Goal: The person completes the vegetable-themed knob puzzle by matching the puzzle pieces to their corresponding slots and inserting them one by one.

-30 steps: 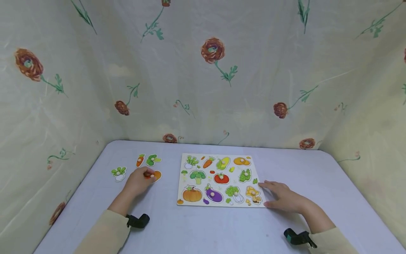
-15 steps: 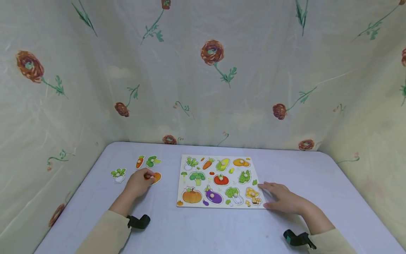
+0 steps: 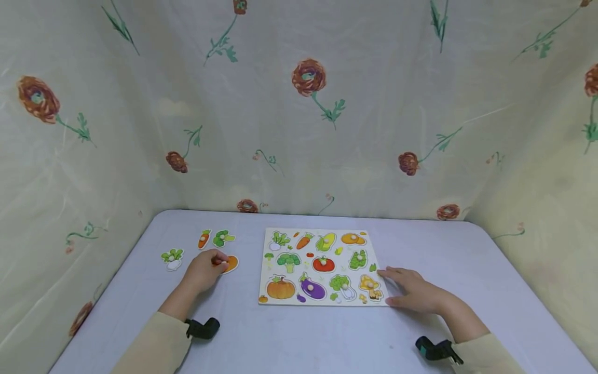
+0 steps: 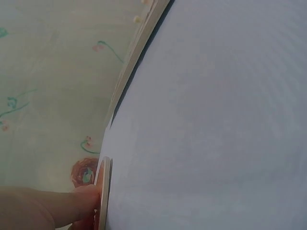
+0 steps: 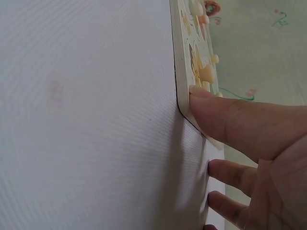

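My left hand [image 3: 203, 270] is at the left of the table, its thumb and fingertips pinching an orange pumpkin puzzle piece [image 3: 231, 264]. The hand hides part of this piece, which looks to lie flat on the table. In the left wrist view the thumb [image 4: 81, 203] touches the piece [image 4: 105, 191], seen edge-on. My right hand [image 3: 416, 291] rests against the right edge of a white vegetable puzzle board [image 3: 291, 300] with fingers extended. In the right wrist view the thumb [image 5: 230, 120] lies on the board's corner, near a peg knob [image 5: 207, 74].
A carrot piece [image 3: 203, 239], a broccoli piece [image 3: 222, 238] and a white radish piece [image 3: 173, 259] lie beyond and left of my left hand. A white cloth covers the table [image 3: 308, 337]. Floral curtains [image 3: 261, 104] hang behind and at both sides.
My left fingers have shifted slightly on the orange pumpkin piece, which has hardly moved. The right hand and the board stay put; the head view shifts a little.
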